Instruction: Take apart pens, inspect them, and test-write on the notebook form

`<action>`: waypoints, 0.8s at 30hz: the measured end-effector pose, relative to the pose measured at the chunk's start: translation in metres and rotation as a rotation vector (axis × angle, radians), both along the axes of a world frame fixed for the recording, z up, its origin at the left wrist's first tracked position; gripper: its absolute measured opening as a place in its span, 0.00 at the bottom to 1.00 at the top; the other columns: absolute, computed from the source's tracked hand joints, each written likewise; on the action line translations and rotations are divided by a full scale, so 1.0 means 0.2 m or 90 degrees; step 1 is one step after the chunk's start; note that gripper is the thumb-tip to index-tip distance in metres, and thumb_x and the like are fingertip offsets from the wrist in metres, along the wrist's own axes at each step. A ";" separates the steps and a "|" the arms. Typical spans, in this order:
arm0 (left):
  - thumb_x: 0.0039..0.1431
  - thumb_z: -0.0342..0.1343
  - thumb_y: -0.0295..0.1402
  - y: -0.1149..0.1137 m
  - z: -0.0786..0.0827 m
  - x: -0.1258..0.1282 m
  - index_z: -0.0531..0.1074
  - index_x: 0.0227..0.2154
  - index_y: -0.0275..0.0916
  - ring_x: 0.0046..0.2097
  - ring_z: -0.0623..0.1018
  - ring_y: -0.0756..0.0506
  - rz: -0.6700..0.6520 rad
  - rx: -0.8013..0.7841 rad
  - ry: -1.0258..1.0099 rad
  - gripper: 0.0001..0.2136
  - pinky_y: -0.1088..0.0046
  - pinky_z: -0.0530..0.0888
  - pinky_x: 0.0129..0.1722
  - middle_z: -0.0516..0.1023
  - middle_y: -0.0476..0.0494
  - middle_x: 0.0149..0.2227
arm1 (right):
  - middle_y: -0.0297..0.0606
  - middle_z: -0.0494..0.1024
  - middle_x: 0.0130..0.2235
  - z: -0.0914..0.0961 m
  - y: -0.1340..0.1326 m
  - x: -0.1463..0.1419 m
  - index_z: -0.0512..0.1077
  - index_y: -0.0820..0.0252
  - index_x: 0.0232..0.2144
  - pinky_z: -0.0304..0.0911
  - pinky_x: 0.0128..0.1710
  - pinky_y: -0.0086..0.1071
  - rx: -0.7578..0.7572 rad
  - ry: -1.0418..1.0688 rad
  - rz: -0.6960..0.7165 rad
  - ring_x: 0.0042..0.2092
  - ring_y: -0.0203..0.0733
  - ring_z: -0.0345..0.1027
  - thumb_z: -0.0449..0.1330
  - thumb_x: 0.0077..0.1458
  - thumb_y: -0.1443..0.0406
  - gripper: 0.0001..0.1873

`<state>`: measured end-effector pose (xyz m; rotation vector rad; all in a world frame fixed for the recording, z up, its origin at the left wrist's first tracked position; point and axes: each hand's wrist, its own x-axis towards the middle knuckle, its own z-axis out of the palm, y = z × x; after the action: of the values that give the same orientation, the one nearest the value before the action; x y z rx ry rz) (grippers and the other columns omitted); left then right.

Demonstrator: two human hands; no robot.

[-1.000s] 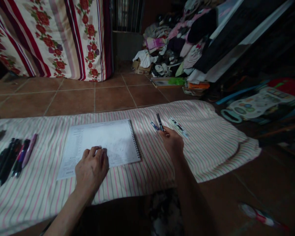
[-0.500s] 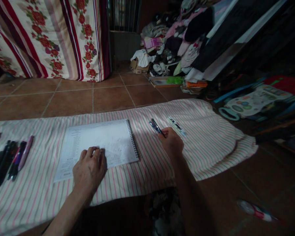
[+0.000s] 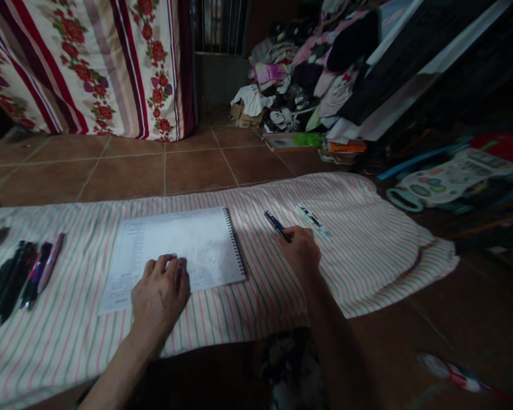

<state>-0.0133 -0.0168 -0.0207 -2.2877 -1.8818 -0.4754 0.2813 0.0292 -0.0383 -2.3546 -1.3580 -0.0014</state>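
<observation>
My left hand [image 3: 160, 293] rests with curled fingers on the lower edge of a spiral-bound notebook [image 3: 175, 247] that lies open on a striped cloth [image 3: 367, 250]. To the right of the notebook, my right hand [image 3: 301, 250] is closed around dark pens [image 3: 276, 224] whose tips point up and to the left, low over the cloth. One white pen [image 3: 312, 219] lies loose on the cloth just right of that hand.
Several pens [image 3: 19, 276] lie in a row at the cloth's left end. Tiled floor [image 3: 154, 168] stretches beyond, with a floral bedcover [image 3: 89, 62] hanging at the back left. A heap of clothes [image 3: 308, 68] and toys [image 3: 448, 179] crowd the right.
The pens in my right hand have tilted from nearly upright to leaning left and lower toward the cloth. My left hand has stayed on the notebook.
</observation>
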 end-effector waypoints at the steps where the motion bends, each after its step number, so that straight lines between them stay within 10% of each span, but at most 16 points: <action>1: 0.59 0.47 0.34 0.00 0.00 0.00 0.73 0.37 0.39 0.39 0.71 0.42 0.002 -0.001 -0.001 0.11 0.68 0.69 0.32 0.76 0.44 0.41 | 0.39 0.71 0.40 0.00 0.00 0.00 0.69 0.59 0.34 0.54 0.31 0.30 0.000 0.005 0.002 0.37 0.40 0.66 0.60 0.49 0.64 0.08; 24: 0.59 0.47 0.34 -0.01 0.00 0.00 0.73 0.39 0.39 0.40 0.71 0.42 -0.017 -0.007 -0.004 0.11 0.66 0.71 0.37 0.75 0.43 0.42 | 0.37 0.76 0.37 0.02 0.01 -0.02 0.71 0.56 0.37 0.51 0.29 0.31 -0.057 -0.006 -0.001 0.37 0.42 0.68 0.58 0.52 0.60 0.10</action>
<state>-0.0141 -0.0181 -0.0206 -2.3237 -1.8629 -0.4772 0.2774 0.0320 -0.0338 -2.4318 -1.3887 0.0487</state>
